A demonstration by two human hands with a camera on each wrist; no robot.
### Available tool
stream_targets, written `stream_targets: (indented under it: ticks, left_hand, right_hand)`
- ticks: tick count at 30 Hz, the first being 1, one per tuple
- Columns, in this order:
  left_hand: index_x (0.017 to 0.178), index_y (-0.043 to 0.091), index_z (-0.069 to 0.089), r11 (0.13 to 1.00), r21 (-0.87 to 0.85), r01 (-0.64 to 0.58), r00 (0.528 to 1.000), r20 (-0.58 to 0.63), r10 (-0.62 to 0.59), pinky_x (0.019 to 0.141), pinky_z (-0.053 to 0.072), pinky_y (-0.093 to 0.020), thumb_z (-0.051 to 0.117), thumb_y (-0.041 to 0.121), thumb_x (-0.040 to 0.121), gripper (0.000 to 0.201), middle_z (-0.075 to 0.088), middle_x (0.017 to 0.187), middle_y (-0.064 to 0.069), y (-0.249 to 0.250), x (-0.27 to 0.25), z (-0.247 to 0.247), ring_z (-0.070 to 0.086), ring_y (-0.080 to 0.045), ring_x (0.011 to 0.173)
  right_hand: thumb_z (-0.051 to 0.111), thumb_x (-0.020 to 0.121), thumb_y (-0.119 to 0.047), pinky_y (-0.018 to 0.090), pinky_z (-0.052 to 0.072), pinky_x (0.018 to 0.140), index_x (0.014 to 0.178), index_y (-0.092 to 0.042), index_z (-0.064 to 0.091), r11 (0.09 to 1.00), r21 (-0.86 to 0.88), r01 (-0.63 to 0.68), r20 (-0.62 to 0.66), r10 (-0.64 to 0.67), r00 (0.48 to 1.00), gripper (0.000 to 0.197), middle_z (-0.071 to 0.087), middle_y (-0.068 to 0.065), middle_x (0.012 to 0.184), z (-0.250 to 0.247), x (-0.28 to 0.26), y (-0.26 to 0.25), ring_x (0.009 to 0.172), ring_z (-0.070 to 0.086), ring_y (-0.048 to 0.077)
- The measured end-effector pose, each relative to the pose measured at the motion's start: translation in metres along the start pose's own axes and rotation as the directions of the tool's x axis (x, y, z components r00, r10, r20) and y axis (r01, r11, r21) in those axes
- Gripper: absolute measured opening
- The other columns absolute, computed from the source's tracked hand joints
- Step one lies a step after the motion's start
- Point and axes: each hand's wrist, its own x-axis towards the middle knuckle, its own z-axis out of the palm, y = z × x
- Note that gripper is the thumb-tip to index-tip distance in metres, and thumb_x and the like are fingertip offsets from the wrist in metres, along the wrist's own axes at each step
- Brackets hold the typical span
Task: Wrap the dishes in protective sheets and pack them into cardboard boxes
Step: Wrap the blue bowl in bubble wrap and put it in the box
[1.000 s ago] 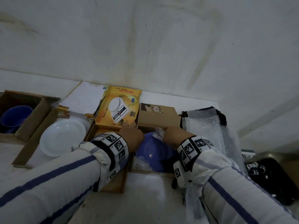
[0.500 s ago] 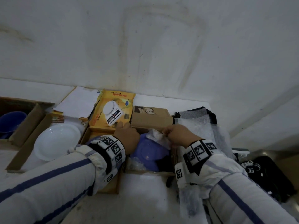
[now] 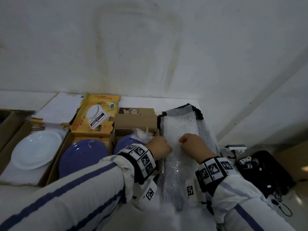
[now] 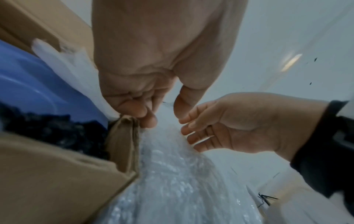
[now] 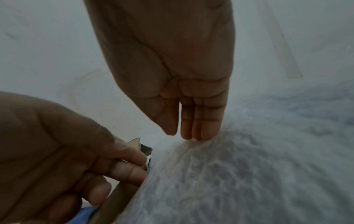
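A stack of bubble wrap sheets (image 3: 180,127) lies to the right of a brown cardboard box (image 3: 135,120). In that box sits a blue dish (image 3: 123,144) with white wrap bunched over it. My left hand (image 3: 160,147) is at the sheets' left edge, against the box wall (image 4: 122,136). Its fingers (image 5: 132,165) curl over the top sheet's edge, with the thumb (image 4: 184,103) held apart. My right hand (image 3: 188,142) hangs over the stack, its straight fingertips (image 5: 195,134) touching the bubble wrap (image 5: 229,174).
A bare blue plate (image 3: 81,157) lies in the yellow carton (image 3: 95,114), and a white plate (image 3: 36,149) in the box to its left. A black case with cables (image 3: 263,169) sits at the right. The white wall stands close behind.
Both hands left the brown box with the wrapped blue dish and moved right onto the bubble wrap stack. My left arm no longer covers the blue plate in the yellow carton.
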Motion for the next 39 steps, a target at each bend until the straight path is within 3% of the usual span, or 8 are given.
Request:
stream_targets:
  ticks: [7,14,20,23,26,29,34,39]
  left_hand:
    - [0.089,-0.003,0.062,0.954,-0.285,0.087,0.989,-0.087,-0.117,0.061,0.041,-0.030,0.068,0.009,0.077,0.018,0.056,0.078,-0.011,0.014,-0.004,0.017,0.060,-0.027,0.079]
    - [0.063,0.016,0.048,0.967,-0.250,0.045,0.985,-0.149,-0.085,0.072,0.042,-0.028,0.070,0.016,0.082,0.029,0.052,0.070,-0.003,0.007,-0.011,0.008,0.052,-0.018,0.072]
    - [0.074,0.017,0.051,0.816,-0.553,-0.167,0.978,-0.199,0.065,0.055,0.041,-0.020,0.064,0.011,0.088,0.020,0.054,0.067,0.000,0.009,-0.031,-0.009,0.049,-0.009,0.058]
    - [0.082,0.015,0.052,0.672,-0.692,-0.264,0.964,-0.221,0.151,0.066,0.050,-0.018,0.059,0.006,0.090,0.014,0.064,0.084,-0.004,0.008,-0.044,-0.025,0.059,-0.012,0.074]
    - [0.101,0.022,0.050,0.751,-0.560,-0.350,0.924,-0.341,0.176,0.081,0.049,-0.026,0.070,0.006,0.081,0.033,0.056,0.109,-0.004,-0.004,-0.051,-0.047,0.055,-0.015,0.096]
    - [0.122,0.022,0.042,0.857,-0.370,-0.359,0.919,-0.302,0.254,0.082,0.051,-0.019,0.077,-0.001,0.070,0.067,0.050,0.121,0.001,-0.020,-0.057,-0.075,0.054,-0.007,0.102]
    - [0.100,0.021,0.066,0.971,-0.068,-0.230,0.939,-0.276,0.203,0.085,0.052,-0.034,0.074,0.023,0.074,0.027,0.067,0.097,0.003,-0.051,-0.076,-0.105,0.063,-0.015,0.094]
    - [0.089,0.014,0.058,0.874,-0.471,-0.121,0.945,-0.325,-0.044,0.053,0.052,-0.018,0.053,0.011,0.094,0.008,0.064,0.081,-0.002,-0.077,-0.085,-0.120,0.063,-0.007,0.064]
  right_hand:
    - [0.045,0.089,-0.004,0.028,0.041,0.096,0.119,-0.012,0.059,0.994,0.102,0.045,-0.012,-0.043,0.999,0.034,0.057,0.008,0.128,0.001,-0.003,0.011,0.119,0.052,0.024]
    - [0.051,0.086,-0.007,0.026,0.042,0.086,0.115,-0.015,0.060,0.989,0.134,0.059,-0.026,-0.056,0.998,0.031,0.058,0.007,0.123,0.001,-0.004,0.012,0.112,0.054,0.023]
    - [0.062,0.076,-0.020,0.043,0.036,0.104,0.133,-0.029,0.039,0.963,-0.028,0.268,0.001,-0.268,0.963,0.062,0.037,0.001,0.138,-0.015,-0.021,-0.013,0.126,0.038,0.025]
    - [0.061,0.080,-0.021,0.040,0.039,0.099,0.131,-0.026,0.045,0.936,-0.117,0.331,0.118,-0.318,0.941,0.054,0.052,0.002,0.127,-0.026,-0.024,-0.033,0.118,0.049,0.024]
    - [0.051,0.091,-0.017,0.025,0.039,0.074,0.108,-0.013,0.062,0.888,-0.114,0.445,0.054,-0.442,0.895,0.020,0.060,0.005,0.094,-0.036,-0.029,-0.055,0.093,0.057,0.023]
    - [0.056,0.088,-0.011,0.025,0.037,0.071,0.099,-0.013,0.067,0.838,-0.037,0.545,0.042,-0.543,0.838,0.015,0.059,0.003,0.089,-0.044,-0.036,-0.079,0.087,0.056,0.018]
    - [0.058,0.082,-0.004,0.032,0.045,0.073,0.080,-0.022,0.063,0.795,0.142,0.590,-0.154,-0.571,0.806,0.019,0.061,0.000,0.085,-0.044,-0.037,-0.112,0.087,0.057,0.023]
    - [0.057,0.080,-0.001,0.022,0.037,0.064,0.084,-0.013,0.065,0.774,0.101,0.625,-0.151,-0.609,0.779,0.015,0.058,-0.002,0.081,-0.023,-0.041,-0.135,0.082,0.053,0.015]
